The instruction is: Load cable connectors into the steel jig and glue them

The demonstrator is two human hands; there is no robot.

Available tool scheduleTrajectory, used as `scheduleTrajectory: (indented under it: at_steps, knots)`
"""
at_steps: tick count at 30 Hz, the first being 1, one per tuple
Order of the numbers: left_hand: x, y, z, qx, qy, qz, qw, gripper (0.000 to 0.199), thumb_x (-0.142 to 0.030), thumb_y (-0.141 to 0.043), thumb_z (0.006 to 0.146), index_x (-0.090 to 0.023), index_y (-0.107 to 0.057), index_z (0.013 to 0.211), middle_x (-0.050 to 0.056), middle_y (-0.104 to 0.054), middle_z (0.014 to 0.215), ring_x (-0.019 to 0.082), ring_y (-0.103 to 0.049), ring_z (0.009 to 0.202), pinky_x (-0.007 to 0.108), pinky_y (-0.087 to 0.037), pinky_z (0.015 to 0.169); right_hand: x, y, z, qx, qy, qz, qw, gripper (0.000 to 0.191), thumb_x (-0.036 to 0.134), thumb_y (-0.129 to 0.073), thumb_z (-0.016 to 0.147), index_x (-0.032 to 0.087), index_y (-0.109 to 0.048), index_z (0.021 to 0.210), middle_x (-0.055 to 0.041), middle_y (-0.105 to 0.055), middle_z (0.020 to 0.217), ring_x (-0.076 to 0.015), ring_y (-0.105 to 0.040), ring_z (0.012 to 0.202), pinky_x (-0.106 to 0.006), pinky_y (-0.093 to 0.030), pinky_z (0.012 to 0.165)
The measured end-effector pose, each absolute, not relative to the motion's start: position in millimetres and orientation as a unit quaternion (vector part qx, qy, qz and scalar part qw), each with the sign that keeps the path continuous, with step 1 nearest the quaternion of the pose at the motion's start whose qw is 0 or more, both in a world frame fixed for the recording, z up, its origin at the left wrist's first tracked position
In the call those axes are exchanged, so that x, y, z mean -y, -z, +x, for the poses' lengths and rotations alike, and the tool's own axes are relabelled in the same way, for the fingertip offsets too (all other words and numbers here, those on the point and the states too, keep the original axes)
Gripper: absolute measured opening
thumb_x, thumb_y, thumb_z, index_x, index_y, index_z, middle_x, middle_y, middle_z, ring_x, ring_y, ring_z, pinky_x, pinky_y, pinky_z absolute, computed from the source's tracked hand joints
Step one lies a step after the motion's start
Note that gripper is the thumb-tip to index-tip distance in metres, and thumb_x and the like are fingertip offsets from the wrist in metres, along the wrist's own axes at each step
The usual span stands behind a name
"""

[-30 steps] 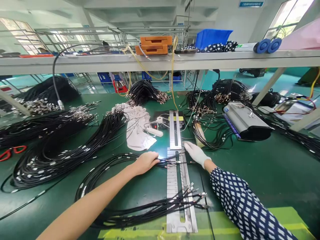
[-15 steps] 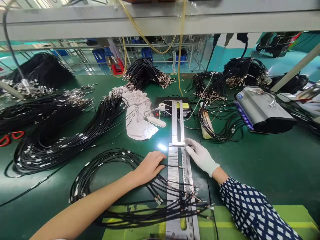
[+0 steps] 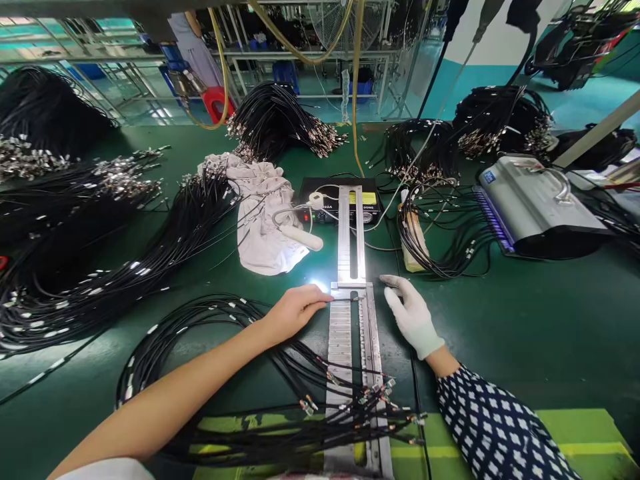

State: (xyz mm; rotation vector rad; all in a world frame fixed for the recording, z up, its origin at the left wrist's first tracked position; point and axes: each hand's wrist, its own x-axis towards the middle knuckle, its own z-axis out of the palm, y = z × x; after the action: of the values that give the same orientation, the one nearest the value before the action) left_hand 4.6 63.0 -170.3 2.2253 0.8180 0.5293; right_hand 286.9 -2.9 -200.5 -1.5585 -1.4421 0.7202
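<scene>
My bare left hand [image 3: 299, 312] pinches a thin black cable [image 3: 345, 299] near its end, which lies across the top of the slotted metal fixture [image 3: 342, 340]. Just right of the fixture, my right hand [image 3: 411, 315] in a white glove hovers with thumb and fingers apart, holding nothing. A loop of black cables [image 3: 200, 303] with white labels lies under and around my left forearm. The cables' connector ends [image 3: 383, 390] rest across the fixture's lower part. Behind, a narrower slotted metal strip [image 3: 345, 237] extends to a black control box [image 3: 325, 190].
On the left lie large bundles of black cables [image 3: 125, 273]. A white cloth [image 3: 263, 230] and a bright lamp on a white handle [image 3: 301, 237] are behind my left hand. A silver machine [image 3: 543, 203] glowing purple stands at right. Yellow tubing [image 3: 359, 100] hangs down.
My left hand has moved up along the fixture with the cable to its top. My right hand has drawn away from the fixture to the right. The camera view has tilted up slightly.
</scene>
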Motion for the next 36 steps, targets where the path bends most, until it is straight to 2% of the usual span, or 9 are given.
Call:
scheduleTrajectory:
  at_steps: [5, 12, 28, 32, 34, 36]
  knots:
    - [-76.3, 172.9, 4.7, -0.286, -0.158, 0.897, 0.297, 0.033, -0.023, -0.039, 0.102, -0.019, -0.069, 0.116, 0.008, -0.069, 0.098, 0.019, -0.065, 0.09, 0.03, -0.051, 0.081, 3.2, 198.3, 286.2, 0.602, -0.272, -0.627, 0.412, 0.03, 0.038, -0.049, 0.096, 0.024, -0.063, 0.118, -0.008, -0.066, 0.122, -0.0239, -0.061, 0.113, -0.043, -0.05, 0.1]
    - [-82.4, 171.4, -1.1, -0.237, -0.104, 0.933, 0.25, 0.041, -0.014, -0.032, 0.101, -0.022, -0.064, 0.124, 0.007, -0.066, 0.1, 0.017, -0.064, 0.089, 0.028, -0.052, 0.08, 3.0, 195.4, 284.1, 0.614, -0.254, -0.632, 0.399, 0.028, 0.035, -0.05, 0.095, 0.025, -0.064, 0.117, -0.0071, -0.067, 0.121, -0.0245, -0.061, 0.113, -0.044, -0.051, 0.099]
    - [-87.5, 178.7, 4.5, -0.208, -0.105, 0.942, 0.243, 0.037, -0.014, -0.031, 0.102, -0.019, -0.061, 0.124, 0.008, -0.063, 0.101, 0.017, -0.061, 0.088, 0.028, -0.047, 0.078, 3.0, 192.9, 283.5, 0.637, -0.233, -0.625, 0.386, 0.025, 0.034, -0.05, 0.096, 0.025, -0.065, 0.114, -0.0063, -0.069, 0.117, -0.0249, -0.062, 0.113, -0.045, -0.049, 0.102]
    - [-71.1, 186.9, 0.1, -0.245, -0.15, 0.951, 0.116, 0.041, -0.01, -0.033, 0.099, -0.024, -0.064, 0.123, 0.011, -0.059, 0.114, 0.023, -0.054, 0.101, 0.037, -0.041, 0.085, 2.7, 193.4, 284.2, 0.646, -0.226, -0.623, 0.379, 0.025, 0.034, -0.049, 0.096, 0.025, -0.065, 0.113, -0.0063, -0.069, 0.116, -0.0251, -0.062, 0.112, -0.045, -0.048, 0.101]
    - [-61.5, 189.6, -2.2, -0.282, -0.133, 0.948, 0.071, 0.046, -0.009, -0.034, 0.098, -0.028, -0.061, 0.13, 0.01, -0.058, 0.107, 0.023, -0.05, 0.095, 0.038, -0.037, 0.081, 1.7, 193.9, 284.5, 0.649, -0.224, -0.623, 0.375, 0.026, 0.035, -0.049, 0.096, 0.025, -0.066, 0.113, -0.0064, -0.069, 0.116, -0.0257, -0.062, 0.112, -0.046, -0.048, 0.101]
    - [-54.6, 190.6, -3.3, -0.304, -0.095, 0.944, 0.084, 0.049, -0.009, -0.033, 0.098, -0.029, -0.056, 0.137, 0.008, -0.057, 0.096, 0.021, -0.047, 0.084, 0.035, -0.034, 0.074, -0.1, 194.7, 284.7, 0.652, -0.223, -0.622, 0.372, 0.026, 0.035, -0.049, 0.096, 0.025, -0.066, 0.112, -0.0064, -0.069, 0.115, -0.026, -0.062, 0.111, -0.046, -0.048, 0.101]
